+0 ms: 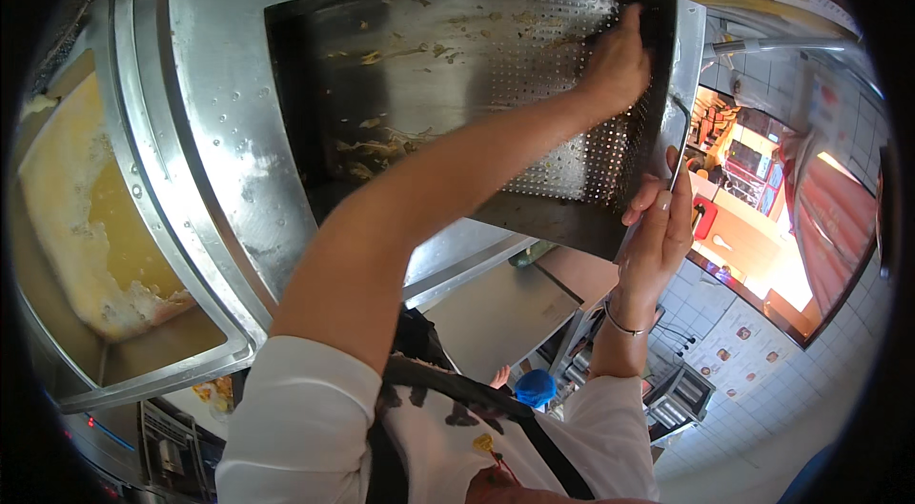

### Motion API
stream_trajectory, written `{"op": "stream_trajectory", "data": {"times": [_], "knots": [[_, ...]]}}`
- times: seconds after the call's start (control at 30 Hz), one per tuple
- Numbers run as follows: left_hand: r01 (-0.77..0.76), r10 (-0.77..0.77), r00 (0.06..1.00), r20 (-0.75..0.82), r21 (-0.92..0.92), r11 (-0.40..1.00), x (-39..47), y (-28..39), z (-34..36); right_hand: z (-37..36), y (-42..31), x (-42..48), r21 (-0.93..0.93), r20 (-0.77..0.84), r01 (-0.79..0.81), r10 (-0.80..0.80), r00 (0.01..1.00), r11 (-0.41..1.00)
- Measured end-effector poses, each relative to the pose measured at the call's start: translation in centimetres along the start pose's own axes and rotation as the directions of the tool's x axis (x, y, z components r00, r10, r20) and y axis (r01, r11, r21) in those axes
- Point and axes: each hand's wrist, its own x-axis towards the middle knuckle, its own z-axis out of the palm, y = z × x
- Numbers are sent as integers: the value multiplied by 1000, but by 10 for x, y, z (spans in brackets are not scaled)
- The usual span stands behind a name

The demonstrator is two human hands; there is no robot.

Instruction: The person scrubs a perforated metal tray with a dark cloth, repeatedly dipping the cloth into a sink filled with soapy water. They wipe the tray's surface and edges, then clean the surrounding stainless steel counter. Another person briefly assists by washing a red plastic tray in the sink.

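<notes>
A deep stainless steel tray (429,89) with a perforated section at its right end is tilted in front of me. Brown and yellowish food scraps (386,146) cling to its inside. My left arm crosses over the tray, and my left hand (620,68) is inside its right end, near the perforated wall. Its fingers look curled, but their tips are hard to make out, and whether they hold anything cannot be seen. My right hand (661,218), with a thin bracelet on the wrist, grips the wire handle (684,139) on the tray's outer right side.
At the left, a metal basin (136,232) holds yellowish liquid with pale foam, beside a wet steel surface (229,118). Below the tray are a steel counter (500,321) and a person in a blue cap (535,388). A tiled wall with a lit opening (750,218) stands at the right.
</notes>
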Motion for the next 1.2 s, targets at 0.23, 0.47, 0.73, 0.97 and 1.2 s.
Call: {"op": "stream_trajectory", "data": {"times": [0.23, 0.47, 0.73, 0.97, 1.2], "knots": [[-86, 80, 985, 154, 34, 996, -47, -10, -2, 0, 4, 1, -40, -23, 2, -2, 1000, 999], [100, -84, 927, 365, -25, 995, -98, -25, -18, -2, 9, 2, -6, -18, 9, -9, 1000, 1000], [113, -141, 987, -75, -293, 950, -3, 21, -19, 0, 9, -1, -30, -41, 18, -19, 999, 999], [193, -173, 910, 378, -17, 981, -79, 36, -22, -1, 8, -2, -67, -50, -11, 7, 999, 998], [243, -222, 945, 241, -61, 968, -122, -6, -21, -9, 7, 3, 113, 43, -38, 33, 999, 993]]}}
